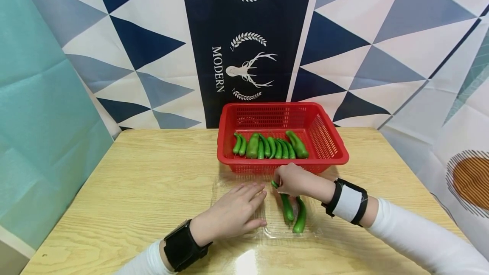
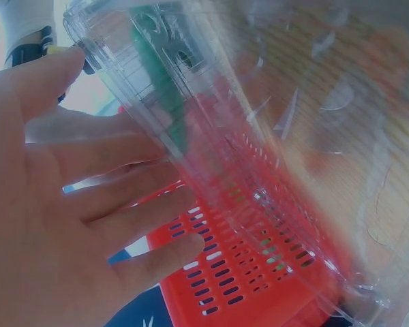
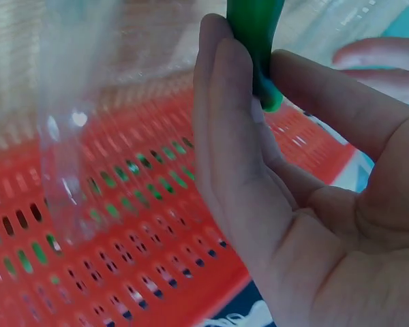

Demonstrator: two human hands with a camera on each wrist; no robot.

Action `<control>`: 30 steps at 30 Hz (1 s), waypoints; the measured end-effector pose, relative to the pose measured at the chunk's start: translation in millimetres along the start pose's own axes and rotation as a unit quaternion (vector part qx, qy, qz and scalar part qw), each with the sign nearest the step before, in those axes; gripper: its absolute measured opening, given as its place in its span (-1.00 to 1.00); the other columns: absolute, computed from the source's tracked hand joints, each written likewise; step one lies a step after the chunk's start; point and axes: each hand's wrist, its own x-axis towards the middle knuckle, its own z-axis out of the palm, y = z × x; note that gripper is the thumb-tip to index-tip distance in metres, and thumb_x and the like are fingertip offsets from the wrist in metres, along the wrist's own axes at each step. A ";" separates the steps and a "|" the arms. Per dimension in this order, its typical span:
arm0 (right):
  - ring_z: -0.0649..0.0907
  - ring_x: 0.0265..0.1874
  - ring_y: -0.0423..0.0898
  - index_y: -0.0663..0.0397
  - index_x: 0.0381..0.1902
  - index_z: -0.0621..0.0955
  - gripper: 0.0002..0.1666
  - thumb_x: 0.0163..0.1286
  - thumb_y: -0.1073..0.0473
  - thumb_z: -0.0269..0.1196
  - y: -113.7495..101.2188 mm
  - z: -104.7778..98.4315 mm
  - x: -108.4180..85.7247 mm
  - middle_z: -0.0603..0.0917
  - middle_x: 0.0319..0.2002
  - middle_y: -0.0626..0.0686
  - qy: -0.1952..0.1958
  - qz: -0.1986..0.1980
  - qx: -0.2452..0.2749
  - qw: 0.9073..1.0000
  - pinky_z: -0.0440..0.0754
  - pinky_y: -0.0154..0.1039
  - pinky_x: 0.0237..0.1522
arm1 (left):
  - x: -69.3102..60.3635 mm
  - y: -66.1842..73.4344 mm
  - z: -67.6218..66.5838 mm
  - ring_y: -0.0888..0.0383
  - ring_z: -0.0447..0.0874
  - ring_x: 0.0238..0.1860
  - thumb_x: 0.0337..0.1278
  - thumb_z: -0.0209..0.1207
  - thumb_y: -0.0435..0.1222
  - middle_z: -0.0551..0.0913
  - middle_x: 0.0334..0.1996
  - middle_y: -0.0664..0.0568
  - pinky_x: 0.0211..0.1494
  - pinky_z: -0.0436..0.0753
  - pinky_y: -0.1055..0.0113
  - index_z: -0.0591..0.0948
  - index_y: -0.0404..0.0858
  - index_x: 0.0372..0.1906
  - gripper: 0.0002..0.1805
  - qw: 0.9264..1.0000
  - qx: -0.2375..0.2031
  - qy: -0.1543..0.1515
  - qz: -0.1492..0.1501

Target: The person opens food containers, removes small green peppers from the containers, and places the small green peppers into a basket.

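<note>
A clear plastic container (image 1: pixel 276 229) lies on the table. My left hand (image 1: pixel 232 212) is at its left part, fingers extended along the clear wall in the left wrist view. My right hand (image 1: pixel 295 180) pinches one end of a green pepper (image 1: pixel 287 208) between thumb and fingers, over the container's right part. The pepper's other end points toward me. Beside it on the right, a second green pepper (image 1: pixel 301 219) lies in the container. In the right wrist view, the end of the held pepper (image 3: pixel 254 41) shows between thumb and fingers.
Just behind the container stands a red slotted basket (image 1: pixel 282 161), with several green peppers (image 1: pixel 253 146) lined up inside. A patterned cloth (image 1: pixel 160 54) hangs behind the wooden table (image 1: pixel 153 173). A teal sheet (image 1: pixel 49 96) hangs at the left.
</note>
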 end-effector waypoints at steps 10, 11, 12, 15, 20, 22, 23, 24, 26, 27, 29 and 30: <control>0.53 -0.60 -0.29 0.08 -0.41 0.60 -0.90 0.17 0.28 0.35 -1.6 -18.8 -14.5 0.61 -0.55 -0.06 0.053 -0.055 -0.001 0.997 0.50 -0.40 -0.52 | -0.4 0.8 -1.2 -0.01 0.33 0.36 0.27 -0.07 0.21 0.35 0.36 -0.11 0.36 0.37 0.11 0.40 -0.26 0.32 -0.25 1.000 -0.007 -0.011 -0.007; 0.52 -0.59 -0.28 0.08 -0.41 0.60 -0.90 0.17 0.28 0.35 -1.2 -21.2 -15.4 0.61 -0.55 -0.06 0.059 -0.060 -0.002 0.996 0.50 -0.40 -0.52 | -0.4 1.2 -1.4 0.00 0.32 0.36 0.27 -0.07 0.21 0.34 0.36 -0.11 0.36 0.37 0.11 0.40 -0.26 0.32 -0.25 1.000 -0.006 -0.013 -0.008; 0.52 -0.58 -0.28 0.08 -0.40 0.61 -0.90 0.16 0.28 0.36 -0.9 -23.8 -16.1 0.61 -0.55 -0.06 0.065 -0.064 -0.004 0.996 0.50 -0.40 -0.52 | -0.4 1.4 -1.3 0.00 0.32 0.36 0.27 -0.07 0.21 0.34 0.36 -0.10 0.37 0.37 0.12 0.40 -0.26 0.32 -0.25 1.000 -0.005 -0.014 -0.009; 0.54 -0.57 -0.26 0.09 -0.37 0.60 -0.90 0.17 0.28 0.35 0.3 -32.4 -17.5 0.61 -0.53 -0.04 0.076 -0.063 0.000 0.995 0.51 -0.38 -0.52 | -0.4 1.8 -1.3 0.01 0.32 0.36 0.28 -0.08 0.21 0.33 0.37 -0.09 0.36 0.37 0.12 0.39 -0.25 0.32 -0.25 1.000 -0.003 -0.015 -0.010; 0.57 -0.55 -0.22 0.13 -0.34 0.60 -0.90 0.18 0.30 0.33 3.4 -47.1 -16.9 0.63 -0.52 -0.01 0.085 -0.050 0.016 0.995 0.56 -0.35 -0.48 | -0.2 1.3 -0.5 -0.01 0.35 0.34 0.27 -0.08 0.22 0.35 0.36 -0.10 0.34 0.39 0.10 0.40 -0.26 0.32 -0.25 1.000 -0.001 -0.007 -0.007; 0.58 -0.56 -0.22 0.16 -0.32 0.60 -0.89 0.19 0.30 0.32 5.1 -52.5 -16.0 0.64 -0.53 0.00 0.086 -0.045 0.021 0.995 0.55 -0.35 -0.48 | 0.0 1.1 -0.4 -0.02 0.35 0.34 0.27 -0.07 0.22 0.35 0.35 -0.11 0.34 0.40 0.09 0.40 -0.27 0.31 -0.24 1.000 0.000 -0.002 -0.005; 0.58 -0.56 -0.22 0.17 -0.30 0.60 -0.88 0.20 0.30 0.32 6.0 -55.2 -15.7 0.64 -0.53 0.00 0.085 -0.041 0.024 0.995 0.54 -0.36 -0.49 | 0.0 1.1 -0.3 -0.02 0.36 0.34 0.27 -0.07 0.22 0.36 0.35 -0.11 0.34 0.40 0.09 0.41 -0.27 0.31 -0.24 1.000 -0.001 0.000 -0.004; 0.58 -0.57 -0.22 0.17 -0.29 0.59 -0.88 0.21 0.30 0.31 7.0 -57.8 -15.3 0.64 -0.53 0.00 0.085 -0.038 0.025 0.995 0.52 -0.36 -0.49 | 0.0 1.0 -0.1 -0.02 0.36 0.33 0.27 -0.07 0.21 0.36 0.34 -0.12 0.34 0.40 0.09 0.41 -0.27 0.31 -0.24 1.000 0.001 0.002 -0.003; 0.58 -0.58 -0.21 0.19 -0.27 0.60 -0.87 0.22 0.29 0.30 9.4 -62.0 -13.9 0.65 -0.54 0.00 0.082 -0.029 0.029 0.996 0.50 -0.36 -0.50 | 0.1 1.1 0.1 -0.03 0.37 0.33 0.27 -0.07 0.21 0.38 0.33 -0.12 0.33 0.40 0.09 0.41 -0.28 0.31 -0.25 1.000 0.002 0.005 -0.001; 0.57 -0.57 -0.21 0.19 -0.26 0.60 -0.86 0.22 0.29 0.30 10.3 -64.1 -13.4 0.65 -0.54 0.00 0.083 -0.028 0.027 0.996 0.50 -0.35 -0.49 | 0.1 1.1 0.1 -0.03 0.37 0.33 0.27 -0.07 0.21 0.38 0.33 -0.12 0.34 0.40 0.09 0.41 -0.28 0.31 -0.25 1.000 0.003 0.005 -0.001; 0.58 -0.57 -0.20 0.21 -0.25 0.60 -0.85 0.22 0.29 0.29 11.8 -67.7 -12.2 0.65 -0.53 0.01 0.083 -0.026 0.026 0.996 0.51 -0.34 -0.48 | 0.0 1.4 -0.1 -0.02 0.37 0.33 0.27 -0.07 0.21 0.38 0.33 -0.11 0.34 0.39 0.09 0.41 -0.28 0.31 -0.25 1.000 0.004 0.002 -0.002; 0.58 -0.56 -0.20 0.21 -0.25 0.59 -0.85 0.23 0.29 0.29 12.2 -69.5 -11.3 0.65 -0.52 0.01 0.084 -0.025 0.023 0.996 0.52 -0.33 -0.47 | 0.0 1.5 0.0 -0.02 0.37 0.33 0.27 -0.07 0.21 0.38 0.33 -0.11 0.35 0.39 0.10 0.41 -0.28 0.31 -0.25 1.000 0.006 0.001 -0.002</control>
